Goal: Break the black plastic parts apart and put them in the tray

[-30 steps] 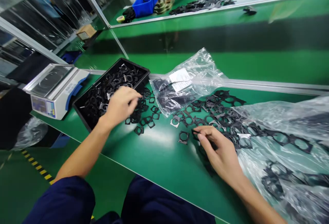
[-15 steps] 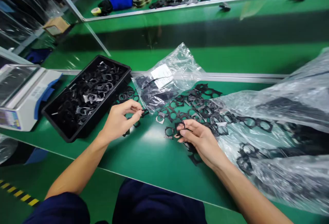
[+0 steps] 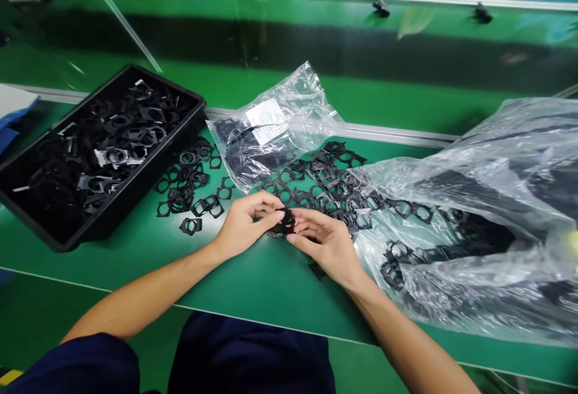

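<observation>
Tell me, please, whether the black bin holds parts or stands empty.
Not empty: the black bin contains a jumble of dark, ring-shaped parts spread across its inside.

Workshop (workbench (image 3: 253,288), scattered black parts (image 3: 181,197))

Glossy green workbench (image 3: 266,282), green floor (image 3: 31,315)

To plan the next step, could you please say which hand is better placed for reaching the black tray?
Probably the left hand: it is nearer the black tray, with the right hand farther off.
</observation>
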The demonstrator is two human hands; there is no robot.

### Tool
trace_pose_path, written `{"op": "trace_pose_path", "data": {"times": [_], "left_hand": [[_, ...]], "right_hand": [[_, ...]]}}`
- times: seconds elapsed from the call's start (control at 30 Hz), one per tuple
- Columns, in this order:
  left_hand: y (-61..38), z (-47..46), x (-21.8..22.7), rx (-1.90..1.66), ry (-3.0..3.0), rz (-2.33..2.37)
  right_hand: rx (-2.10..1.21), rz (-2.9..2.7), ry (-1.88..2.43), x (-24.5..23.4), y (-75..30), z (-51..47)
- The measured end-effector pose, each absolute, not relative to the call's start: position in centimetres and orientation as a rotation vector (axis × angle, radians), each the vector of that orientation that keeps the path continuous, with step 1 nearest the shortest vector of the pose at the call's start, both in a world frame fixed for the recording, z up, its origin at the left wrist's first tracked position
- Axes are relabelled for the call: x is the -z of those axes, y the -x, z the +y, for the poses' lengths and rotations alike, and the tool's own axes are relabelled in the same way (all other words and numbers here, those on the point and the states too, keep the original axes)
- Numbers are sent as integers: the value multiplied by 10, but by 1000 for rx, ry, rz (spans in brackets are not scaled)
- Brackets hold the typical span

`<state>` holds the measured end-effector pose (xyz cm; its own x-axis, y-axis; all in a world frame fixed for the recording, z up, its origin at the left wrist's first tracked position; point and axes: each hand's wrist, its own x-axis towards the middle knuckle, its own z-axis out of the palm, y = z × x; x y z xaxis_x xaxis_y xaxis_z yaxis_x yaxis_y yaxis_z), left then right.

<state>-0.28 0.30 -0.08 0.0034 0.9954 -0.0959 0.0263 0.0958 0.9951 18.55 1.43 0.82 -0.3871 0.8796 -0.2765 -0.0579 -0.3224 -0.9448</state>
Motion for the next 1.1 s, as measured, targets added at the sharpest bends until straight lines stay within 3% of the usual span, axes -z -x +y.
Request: {"op": "trace_pose_path", "data": {"times": [0.33,1.1], "left_hand": [[9,4,0,-1246,-1004,1213],[3,-2,5,-1326,-1422,1291]], "right_hand": [[-1709,-1112,1177,-15,-185,19],[-1687,-1235,1201,-14,-186,16]]}}
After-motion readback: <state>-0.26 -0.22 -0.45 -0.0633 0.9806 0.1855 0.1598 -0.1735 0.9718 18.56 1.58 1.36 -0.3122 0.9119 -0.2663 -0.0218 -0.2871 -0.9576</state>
